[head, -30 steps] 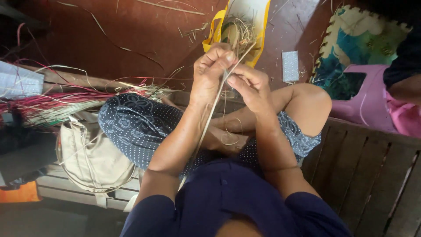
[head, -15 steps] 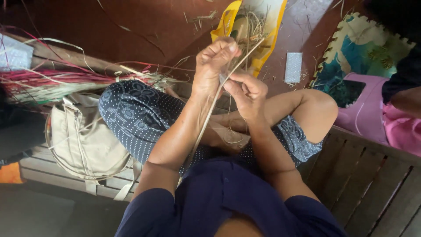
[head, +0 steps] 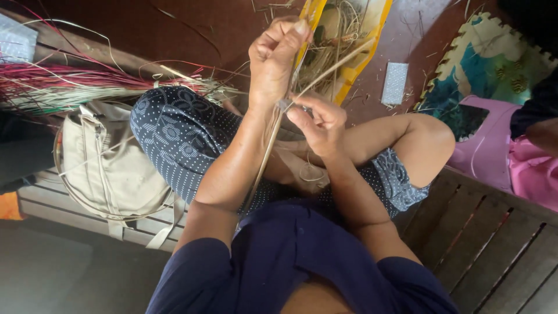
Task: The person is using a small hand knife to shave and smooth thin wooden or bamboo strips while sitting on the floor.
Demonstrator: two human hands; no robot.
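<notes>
Gripping pale fibre strands (head: 268,152) in fisted left hand (head: 273,61), long axis running down toward lap; right hand (head: 319,122) just below, fingertips pinching same strands.

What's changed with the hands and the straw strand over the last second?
The left hand has risen, fisted on the pale straw strand. The right hand has dropped below it, pinching the same strand. Nothing was let go. The cream bag and the red and green straw bundle lie as before.
</notes>
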